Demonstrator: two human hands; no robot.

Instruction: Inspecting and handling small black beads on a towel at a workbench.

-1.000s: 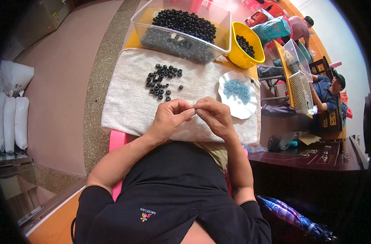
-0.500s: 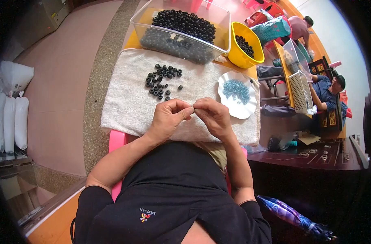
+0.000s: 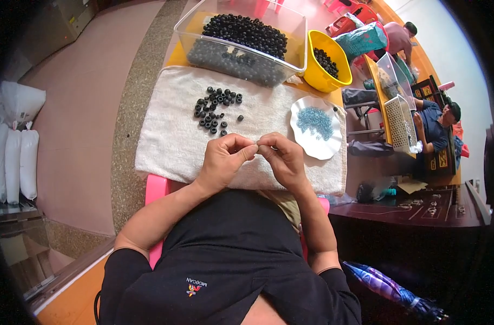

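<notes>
My left hand (image 3: pixel 225 160) and my right hand (image 3: pixel 283 158) meet fingertip to fingertip over the near part of a white towel (image 3: pixel 168 124). Each is closed in a pinch, thumb against forefinger. Whatever sits between the fingertips is too small and too covered to name. Just beyond my left hand lies a loose group of black ring-shaped pieces (image 3: pixel 212 123) with holes, and one single black piece (image 3: pixel 240 117) rests apart from them. To the right of my right hand, a white wavy-edged plate (image 3: pixel 325 150) holds many small clear-blue bits (image 3: pixel 315 122).
Behind the towel stand a clear plastic bin (image 3: pixel 241 62) full of black pieces and a yellow bowl (image 3: pixel 333 78) with more. A folded umbrella (image 3: pixel 393 290) lies at lower right. Two people are at the right; one sits by a white perforated basket (image 3: pixel 401 124). White sacks (image 3: pixel 19 162) stand left.
My hands stay pinched together, with only a slight shift of the right fingers. The seated person at the right has moved an arm and the head a little.
</notes>
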